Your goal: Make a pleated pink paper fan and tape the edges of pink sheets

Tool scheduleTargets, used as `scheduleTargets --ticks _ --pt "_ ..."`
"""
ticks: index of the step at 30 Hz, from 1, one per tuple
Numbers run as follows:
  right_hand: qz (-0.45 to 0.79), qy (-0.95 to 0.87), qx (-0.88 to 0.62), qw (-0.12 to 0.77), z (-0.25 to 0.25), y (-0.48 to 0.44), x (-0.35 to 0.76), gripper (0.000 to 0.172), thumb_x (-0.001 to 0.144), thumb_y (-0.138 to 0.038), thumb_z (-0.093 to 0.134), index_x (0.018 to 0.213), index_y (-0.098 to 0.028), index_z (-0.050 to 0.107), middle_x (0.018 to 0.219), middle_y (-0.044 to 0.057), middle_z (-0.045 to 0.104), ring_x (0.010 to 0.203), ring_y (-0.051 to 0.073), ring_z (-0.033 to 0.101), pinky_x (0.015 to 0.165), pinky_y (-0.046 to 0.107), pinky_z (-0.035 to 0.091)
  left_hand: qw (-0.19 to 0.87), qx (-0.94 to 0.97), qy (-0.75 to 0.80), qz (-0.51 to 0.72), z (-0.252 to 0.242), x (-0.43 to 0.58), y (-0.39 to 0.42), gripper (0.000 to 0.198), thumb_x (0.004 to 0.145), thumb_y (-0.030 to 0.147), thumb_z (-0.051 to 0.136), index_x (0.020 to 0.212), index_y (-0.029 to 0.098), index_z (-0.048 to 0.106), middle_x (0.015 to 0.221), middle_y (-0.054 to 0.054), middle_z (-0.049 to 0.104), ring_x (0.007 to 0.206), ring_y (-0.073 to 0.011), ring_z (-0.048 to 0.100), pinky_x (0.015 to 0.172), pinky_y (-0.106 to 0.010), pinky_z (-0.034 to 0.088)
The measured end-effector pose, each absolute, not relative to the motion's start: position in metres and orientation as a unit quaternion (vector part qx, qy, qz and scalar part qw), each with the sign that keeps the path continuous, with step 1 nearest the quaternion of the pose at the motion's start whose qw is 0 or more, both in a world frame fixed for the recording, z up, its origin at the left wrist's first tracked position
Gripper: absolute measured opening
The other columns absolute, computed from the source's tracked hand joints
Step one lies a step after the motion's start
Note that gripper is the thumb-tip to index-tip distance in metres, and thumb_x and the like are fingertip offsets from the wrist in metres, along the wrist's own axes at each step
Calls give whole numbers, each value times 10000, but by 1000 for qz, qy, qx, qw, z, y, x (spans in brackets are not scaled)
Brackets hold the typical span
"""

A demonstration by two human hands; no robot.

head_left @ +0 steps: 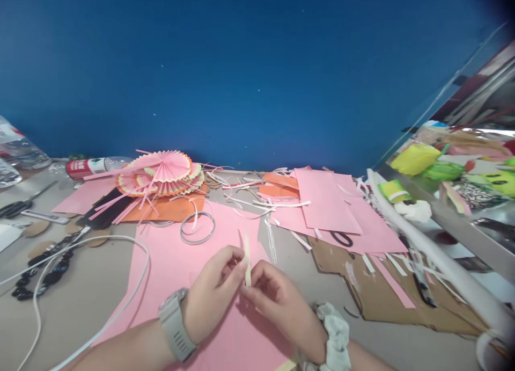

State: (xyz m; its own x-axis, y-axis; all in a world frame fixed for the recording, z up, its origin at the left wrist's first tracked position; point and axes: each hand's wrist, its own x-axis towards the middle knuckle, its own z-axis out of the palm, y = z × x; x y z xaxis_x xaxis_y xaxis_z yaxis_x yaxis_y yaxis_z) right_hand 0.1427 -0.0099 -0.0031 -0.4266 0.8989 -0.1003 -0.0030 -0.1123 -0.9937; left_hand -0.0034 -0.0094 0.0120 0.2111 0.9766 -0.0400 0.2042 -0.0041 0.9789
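Note:
A narrow pale-yellow paper strip (248,261) stands upright between my two hands, above pink paper (161,285). My left hand (219,279), with a grey watch at the wrist, pinches the strip from its left side. On the other side, my right hand (276,298) has thumb and fingers closed at the strip's lower end. A pale scrunchie (335,328) circles the right wrist. Beyond my hands, a thin grey ring (197,227) lies on the pink paper.
Pleated paper fans (167,169) are piled at the back left. Pink sheets (325,199) and cut strips lie over cardboard (382,296) at right, near a knife (420,277). A white cable (139,301) loops at left, beside a beaded string (52,274) and scissors (18,207).

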Motion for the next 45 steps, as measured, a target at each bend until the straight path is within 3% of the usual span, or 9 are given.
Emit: scheduleTargets --ticks 7,14,19,22,26,30,34,39,45 --pt "585 -636 -401 305 2 -8 150 260 894 -364 422 723 -181 493 685 -22 510 663 108 481 654 242 392 534 586 480 376 3 0 3 211 893 323 425 756 171 479 678 24 455 618 -110 443 591 -228 400" --pt "605 -605 -431 286 -1 -3 148 274 857 -428 475 734 -183 480 667 -41 426 634 98 396 594 222 355 551 564 482 382 -4 -3 3 173 893 313 440 775 187 461 687 35 459 628 -98 465 591 -211 397" --pt "653 -570 -426 260 -4 0 148 314 893 -427 406 746 -176 523 679 -18 508 603 94 444 571 219 369 621 524 451 370 -5 -3 2 176 911 323 409 792 195 432 605 58 441 519 -82 469 516 -205 389" --pt "680 -555 -409 250 -4 2 150 301 884 -418 435 741 -176 543 642 -23 520 563 88 456 547 212 368 600 544 451 375 -3 -4 2 174 907 297 430 773 190 460 664 40 460 565 -83 485 556 -210 401" --pt "697 -538 -400 254 -6 4 152 230 861 -366 506 747 -171 551 609 -41 512 538 74 476 527 192 371 551 587 447 389 0 -6 2 170 900 270 453 760 188 505 752 9 483 702 -107 487 671 -225 402" --pt "726 -477 -384 313 -9 3 151 148 885 -334 482 840 -194 504 598 -59 543 510 62 517 525 183 409 561 547 472 403 2 -5 -1 150 934 294 365 868 201 461 751 14 451 677 -108 458 630 -226 392" --pt "726 -433 -381 374 -8 2 152 111 898 -313 471 865 -212 437 577 -66 577 510 74 554 534 201 445 555 601 459 346 1 -5 -4 251 945 315 328 784 184 469 692 7 474 649 -116 454 636 -248 381" --pt "703 -449 -407 371 -4 4 157 125 885 -311 499 835 -199 471 466 -104 489 360 16 349 388 131 289 529 679 426 277 -1 -5 -7 227 932 290 362 810 179 518 759 -16 523 675 -121 477 645 -255 384" --pt "720 -453 -370 373 -5 6 159 207 881 -360 490 770 -188 457 454 -94 497 373 19 346 436 152 309 498 663 478 291 0 -4 -6 94 902 273 443 958 203 471 739 15 486 630 -105 439 592 -228 381"
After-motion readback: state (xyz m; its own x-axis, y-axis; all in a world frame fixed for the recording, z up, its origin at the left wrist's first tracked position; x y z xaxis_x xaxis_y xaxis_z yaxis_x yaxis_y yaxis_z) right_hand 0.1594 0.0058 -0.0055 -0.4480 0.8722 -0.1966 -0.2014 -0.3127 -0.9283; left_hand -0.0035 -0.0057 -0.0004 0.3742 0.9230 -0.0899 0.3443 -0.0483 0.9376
